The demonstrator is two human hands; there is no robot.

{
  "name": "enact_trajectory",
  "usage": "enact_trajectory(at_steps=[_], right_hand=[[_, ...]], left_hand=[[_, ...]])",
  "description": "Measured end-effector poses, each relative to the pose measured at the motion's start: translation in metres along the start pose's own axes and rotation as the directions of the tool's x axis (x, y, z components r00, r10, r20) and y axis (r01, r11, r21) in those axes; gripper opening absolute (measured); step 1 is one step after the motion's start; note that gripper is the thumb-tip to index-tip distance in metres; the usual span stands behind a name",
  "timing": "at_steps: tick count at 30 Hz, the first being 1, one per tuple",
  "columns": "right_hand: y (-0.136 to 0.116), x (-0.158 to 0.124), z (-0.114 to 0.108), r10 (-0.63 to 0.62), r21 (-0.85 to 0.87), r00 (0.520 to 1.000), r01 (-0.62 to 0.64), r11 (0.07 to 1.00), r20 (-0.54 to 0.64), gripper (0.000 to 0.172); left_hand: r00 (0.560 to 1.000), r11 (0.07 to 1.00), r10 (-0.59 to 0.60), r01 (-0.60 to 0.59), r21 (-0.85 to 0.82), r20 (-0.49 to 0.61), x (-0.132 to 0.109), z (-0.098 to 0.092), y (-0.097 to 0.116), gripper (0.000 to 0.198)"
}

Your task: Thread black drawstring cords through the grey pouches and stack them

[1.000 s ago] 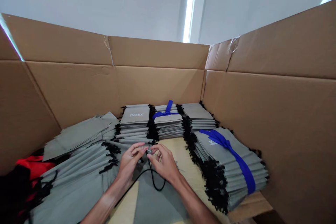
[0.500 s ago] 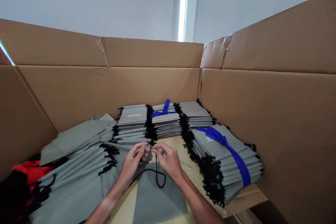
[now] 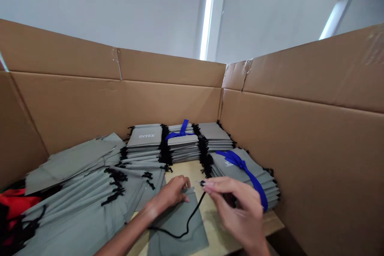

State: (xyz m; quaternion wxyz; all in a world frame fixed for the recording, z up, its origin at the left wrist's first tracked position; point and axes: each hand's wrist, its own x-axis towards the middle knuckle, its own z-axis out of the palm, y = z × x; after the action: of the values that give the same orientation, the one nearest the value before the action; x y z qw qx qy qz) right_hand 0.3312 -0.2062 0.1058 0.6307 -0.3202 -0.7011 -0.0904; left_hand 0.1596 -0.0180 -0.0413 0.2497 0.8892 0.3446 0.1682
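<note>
Bag (image 3: 177, 220), grey and flat: lies on the pale table (image 3: 187, 167) straight ahead, close beside the loose bags (image 3: 81, 210) spread on the left. Looks light, thin and limp, likely to slide or crease under a small tug, but hardly fragile. Best held at the top edge, with a pinch on the hem or a fingertip pressing down. Left hand (image 3: 172, 194): rests over that top edge with fingers bent; cannot tell whether pinching the cloth or only pressing on it. Right hand (image 3: 235, 204): pinches the end of a black cord (image 3: 196, 209) between thumb and fingertips, raised to the right of the bag; too blurred to make out the tip. Cord: curves down across the bag toward the left forearm (image 3: 129, 226). Seems soft, bendy and easy to drop, so best gripped close to the end. Just beyond the right hand: a bundle (image 3: 259, 168) tied with blue ribbon (image 3: 251, 176). Near the cardboard wall (image 3: 171, 102): more stacks (image 3: 148, 138).
</note>
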Motion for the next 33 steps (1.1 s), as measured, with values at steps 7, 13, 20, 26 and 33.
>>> enact_trajectory(at_steps=[7, 13, 20, 26, 33], right_hand=[[0.022, 0.086, -0.048, -0.001, -0.275, 0.987, -0.044, 0.960, -0.160, 0.006], [0.054, 0.154, -0.032, 0.111, -0.271, 0.994, -0.112, 0.956, -0.018, 0.011], [0.063, 0.064, 0.032, 0.430, -0.476, 0.841, -0.245, 0.845, 0.330, 0.016], [0.041, -0.039, 0.066, 0.582, -0.532, 0.539, -0.267, 0.803, 0.609, 0.018], [0.033, -0.094, 0.071, 0.677, -0.594, 0.378, -0.325, 0.736, 0.632, 0.026]], left_hand=[[0.992, 0.993, -0.106, 0.110, -0.054, 0.062, 0.020, -0.027, 0.006, 0.022], [0.995, 0.996, -0.082, 0.080, 0.035, 0.052, 0.003, -0.062, 0.008, 0.011], [0.991, 0.961, -0.085, 0.110, 0.252, -0.107, -0.035, -0.026, 0.010, 0.021], [0.979, 0.962, -0.099, 0.141, 0.236, -0.180, -0.042, -0.008, 0.007, 0.021], [0.965, 0.990, -0.129, 0.140, 0.031, -0.227, -0.039, 0.001, -0.007, 0.023]])
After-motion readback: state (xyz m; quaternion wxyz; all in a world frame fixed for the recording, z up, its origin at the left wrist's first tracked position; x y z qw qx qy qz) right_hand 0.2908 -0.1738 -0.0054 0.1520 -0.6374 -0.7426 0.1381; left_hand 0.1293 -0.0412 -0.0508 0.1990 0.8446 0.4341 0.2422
